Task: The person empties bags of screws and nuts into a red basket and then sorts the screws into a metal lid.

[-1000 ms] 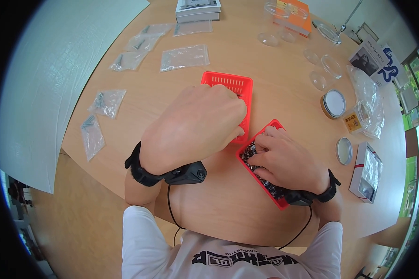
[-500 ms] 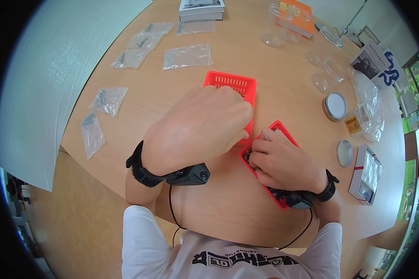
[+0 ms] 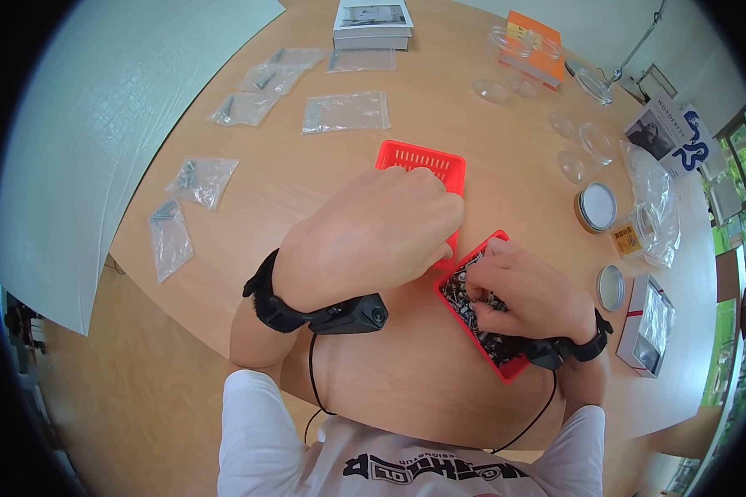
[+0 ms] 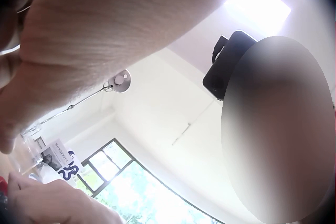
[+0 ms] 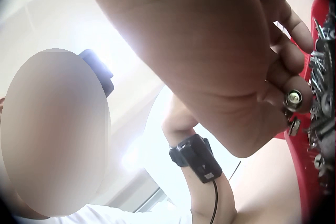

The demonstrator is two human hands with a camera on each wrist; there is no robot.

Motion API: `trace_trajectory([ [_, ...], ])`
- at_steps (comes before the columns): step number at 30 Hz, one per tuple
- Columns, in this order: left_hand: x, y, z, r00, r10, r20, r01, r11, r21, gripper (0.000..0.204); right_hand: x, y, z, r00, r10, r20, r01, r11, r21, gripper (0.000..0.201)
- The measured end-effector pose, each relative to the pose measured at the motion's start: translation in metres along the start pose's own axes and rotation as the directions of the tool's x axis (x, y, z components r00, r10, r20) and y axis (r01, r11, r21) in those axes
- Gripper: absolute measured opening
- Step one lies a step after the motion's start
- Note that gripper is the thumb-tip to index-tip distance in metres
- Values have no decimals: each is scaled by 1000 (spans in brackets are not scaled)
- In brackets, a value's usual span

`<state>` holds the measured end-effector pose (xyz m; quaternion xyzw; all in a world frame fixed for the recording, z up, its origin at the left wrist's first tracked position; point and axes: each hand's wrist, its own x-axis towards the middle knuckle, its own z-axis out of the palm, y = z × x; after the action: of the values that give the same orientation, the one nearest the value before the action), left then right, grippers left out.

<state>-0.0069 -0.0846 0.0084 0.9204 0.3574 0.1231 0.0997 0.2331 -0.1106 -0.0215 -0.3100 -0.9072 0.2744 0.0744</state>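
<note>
My right hand [image 3: 532,291] hangs over the near red basket [image 3: 507,370], which is filled with loose screws [image 3: 501,346] and other metal fasteners. In the right wrist view, its thumb and fingers pinch a small round-ended metal fastener [image 5: 293,98] just above the pile; another small metal piece [image 5: 295,125] shows below it. My left hand [image 3: 373,232] is palm down over the far red basket [image 3: 461,170], covering most of it. Its bent fingers show partly at the edge of the left wrist view, and I cannot tell what they hold.
Clear plastic bags [image 3: 346,112] with small hardware in some lie to the left and back. Books [image 3: 373,37] stand behind. On the right are clear jars [image 3: 643,222], round lids [image 3: 611,287], a box [image 3: 646,325] and a plastic wrap [image 3: 655,182]. Cables run from both wrist cameras.
My right fingers have drawn up from the screws, closing into a pinch, and more of the pile shows. The left hand stays over the far basket. The head view has shifted slightly.
</note>
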Motion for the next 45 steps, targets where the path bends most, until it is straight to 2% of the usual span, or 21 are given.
trace_trajectory([
  [3,2,-2,3,1000,18,2,-18,1000,-3,17,2,5,-10,1000,14,10,-14,996,92,14],
  [9,3,-1,0,998,-23,56,23,1000,-5,16,2,11,-19,998,22,-54,-15,991,129,10],
  [13,0,-3,-13,994,-77,71,76,997,13,16,7,8,-35,982,30,-186,-10,994,106,11],
  [15,-3,-7,-18,995,-98,26,97,995,9,19,19,7,-42,974,25,-225,-8,997,77,11],
  [19,-12,-10,-24,989,-115,-93,115,993,-12,19,46,9,-42,976,36,-213,-24,998,58,13],
  [25,-15,-2,-41,981,-186,-55,185,982,-27,18,78,18,-35,978,-22,-208,24,1000,8,16],
  [27,-16,-6,-40,985,-165,-57,164,986,-16,25,84,17,-36,985,5,-173,5,999,54,17],
  [31,-17,-5,-40,983,-180,-40,181,984,6,30,86,20,-33,976,-39,-212,32,999,-37,18],
  [34,-17,-1,-38,984,-159,-80,158,987,-25,26,81,22,-31,961,-80,-266,58,994,-90,19],
  [36,-14,-4,-29,992,-109,-55,108,994,-21,21,67,16,-36,943,-75,-323,46,994,-96,20],
  [39,-9,-4,-13,1000,-27,-13,26,998,-59,15,38,7,-41,971,18,-239,-28,999,-37,20],
  [42,-4,-1,7,996,85,32,-82,993,-79,11,12,1,-33,997,17,-80,-26,994,-107,20],
  [43,-2,1,11,991,126,49,-122,989,-81,11,6,1,-26,998,-4,-69,-4,994,-108,20],
  [45,3,6,15,975,139,171,-125,988,-91,11,-4,6,-8,998,-46,-47,40,993,-107,21],
])
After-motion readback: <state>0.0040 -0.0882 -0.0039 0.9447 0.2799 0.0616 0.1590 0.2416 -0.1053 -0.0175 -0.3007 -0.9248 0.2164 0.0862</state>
